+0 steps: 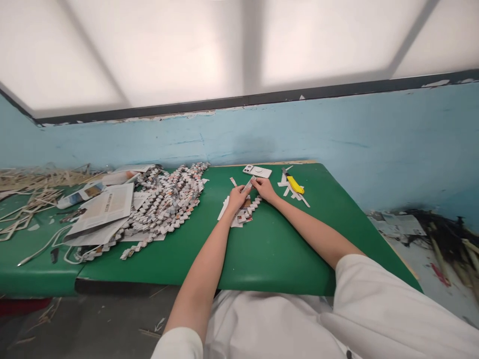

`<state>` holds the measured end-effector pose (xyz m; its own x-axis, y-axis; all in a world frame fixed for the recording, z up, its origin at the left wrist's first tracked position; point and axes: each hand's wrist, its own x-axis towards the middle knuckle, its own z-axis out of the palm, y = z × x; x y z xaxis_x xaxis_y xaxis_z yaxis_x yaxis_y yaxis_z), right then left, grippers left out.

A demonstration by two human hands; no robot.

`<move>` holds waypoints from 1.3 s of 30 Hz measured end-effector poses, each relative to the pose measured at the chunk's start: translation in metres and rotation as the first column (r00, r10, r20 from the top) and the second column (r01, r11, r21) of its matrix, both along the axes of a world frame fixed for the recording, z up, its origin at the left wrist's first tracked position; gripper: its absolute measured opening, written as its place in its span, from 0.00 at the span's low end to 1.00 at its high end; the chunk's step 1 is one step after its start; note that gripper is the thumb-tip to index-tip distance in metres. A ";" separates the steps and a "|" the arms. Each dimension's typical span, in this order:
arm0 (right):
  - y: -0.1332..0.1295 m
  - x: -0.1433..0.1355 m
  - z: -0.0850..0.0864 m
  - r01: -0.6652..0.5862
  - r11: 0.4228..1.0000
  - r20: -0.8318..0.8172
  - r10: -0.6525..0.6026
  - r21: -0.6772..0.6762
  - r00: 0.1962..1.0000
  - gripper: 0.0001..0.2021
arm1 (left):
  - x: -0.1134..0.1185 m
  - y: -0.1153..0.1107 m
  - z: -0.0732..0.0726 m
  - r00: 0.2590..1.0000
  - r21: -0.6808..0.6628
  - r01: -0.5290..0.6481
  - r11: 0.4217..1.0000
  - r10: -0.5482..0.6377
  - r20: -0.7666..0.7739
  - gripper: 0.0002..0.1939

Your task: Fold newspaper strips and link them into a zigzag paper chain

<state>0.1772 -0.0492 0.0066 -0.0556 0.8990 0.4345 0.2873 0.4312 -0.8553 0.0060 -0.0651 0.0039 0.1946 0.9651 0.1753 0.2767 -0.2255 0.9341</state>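
Note:
Both hands meet over the green table, fingers closed on a narrow folded paper strip (248, 185). My left hand (237, 197) grips its lower left end, and my right hand (263, 189) pinches the upper right end. Below them lies a short zigzag chain of folded paper (245, 217), partly hidden by my left hand and wrist. Some white paper strips (223, 208) rest beside my left wrist, and a printed strip (233, 181) sticks up just beyond my left hand. A yellow-handled knife (295, 184) lies on paper strips to the right of my right hand.
A white phone (257, 171) lies just behind my hands. To the left spreads a large heap of woven paper chains (164, 204), with newspaper sheets (103, 209), a white cable (45, 249) and thin wooden strips (28, 209). The green table (277, 254) stands against a blue wall; debris lies on the floor at right.

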 end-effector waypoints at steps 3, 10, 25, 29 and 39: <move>-0.004 -0.001 0.002 -0.026 1.000 0.038 0.025 0.011 0.999 0.30 | -0.005 -0.003 -0.004 0.995 -0.079 0.079 0.994 -0.074 0.060 0.24; -0.005 -0.003 0.003 -0.017 1.000 0.025 0.016 0.016 1.000 0.30 | -0.001 0.000 -0.005 0.983 -0.123 0.129 0.984 -0.111 0.146 0.27; -0.032 0.003 -0.006 0.172 0.984 -0.171 -0.177 -0.047 0.969 0.29 | 0.006 -0.013 0.007 0.983 -0.101 0.176 0.979 -0.169 0.074 0.25; -0.031 0.002 -0.005 0.207 0.978 -0.149 -0.204 0.008 0.968 0.29 | 0.006 -0.012 0.006 0.967 -0.115 0.213 0.970 -0.193 0.168 0.26; -0.021 0.007 -0.011 0.366 0.929 -0.389 -0.357 -0.053 0.849 0.29 | 0.005 -0.006 0.002 0.954 -0.099 0.259 0.961 -0.238 0.181 0.26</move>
